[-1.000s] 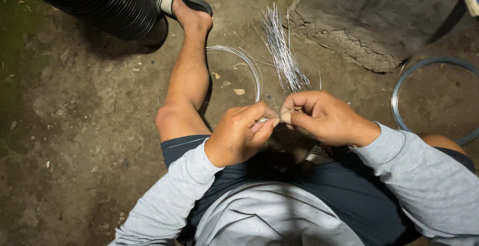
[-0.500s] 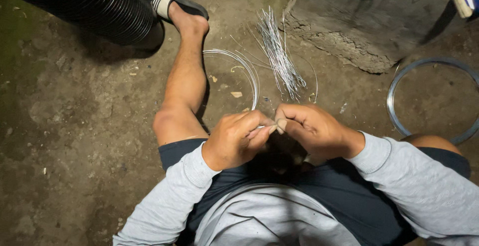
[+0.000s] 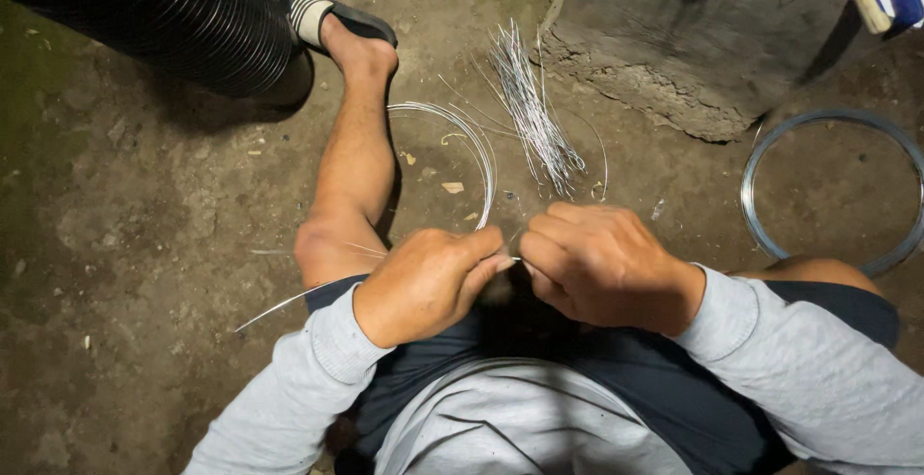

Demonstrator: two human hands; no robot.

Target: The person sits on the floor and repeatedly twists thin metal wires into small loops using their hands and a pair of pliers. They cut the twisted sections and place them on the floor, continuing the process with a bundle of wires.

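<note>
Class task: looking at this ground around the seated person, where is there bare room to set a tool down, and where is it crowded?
Bare ground lies open between the black ribbed pipe and the person's outstretched leg. It is crowded ahead of the left hand and right hand: wire loop, cut wire bundle, concrete block, wire coil.

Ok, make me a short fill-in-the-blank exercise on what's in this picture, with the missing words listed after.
1. The left hand and the right hand pinch a thin ____ between their fingertips.
2. The bundle of cut wire pieces lies on the dirt ____.
3. The wire coil on the right has the shape of a ____.
4. The foot by the black ribbed pipe wears a ____.

Missing words: wire; floor; ring; sandal
</note>
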